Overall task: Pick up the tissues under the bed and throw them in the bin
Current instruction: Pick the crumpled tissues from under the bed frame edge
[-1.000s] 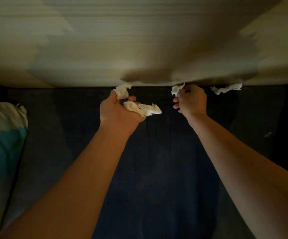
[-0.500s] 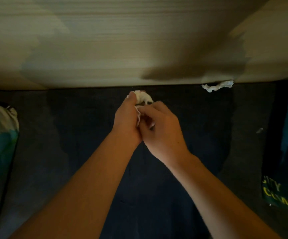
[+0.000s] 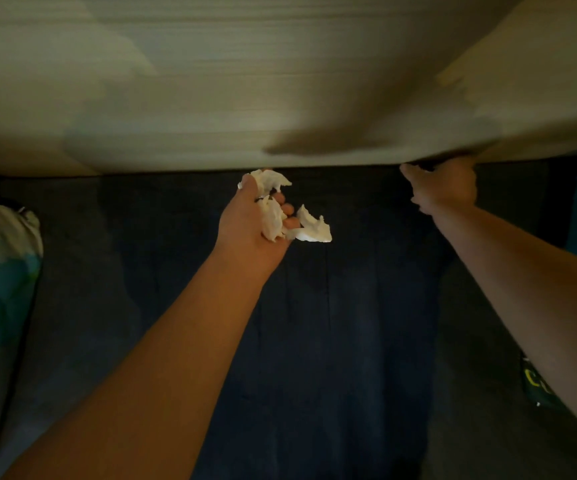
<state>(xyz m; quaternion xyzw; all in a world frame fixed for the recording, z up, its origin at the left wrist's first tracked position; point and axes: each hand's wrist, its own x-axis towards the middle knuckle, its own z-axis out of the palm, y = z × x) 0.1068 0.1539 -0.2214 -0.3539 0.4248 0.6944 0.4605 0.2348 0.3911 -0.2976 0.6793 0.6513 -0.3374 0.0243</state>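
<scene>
**Tissues in left hand at bed edge**

The left hand was closed on a bunch of crumpled white tissues, held above the dark rug just short of the bed. The right hand reached to the bed's lower edge, fingers hidden in the gap; its grip could not be determined. A pillow lay at far left.

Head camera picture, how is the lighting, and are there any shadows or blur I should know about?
Head view: dim overall; the dark blue floor covering is nearly black. Head view: the pale wooden bed side panel is brightest, crossed by soft arm shadows. Head view: the crumpled white tissues in the left hand stand out sharply; the right hand, reaching under the panel, looks slightly blurred.
</scene>
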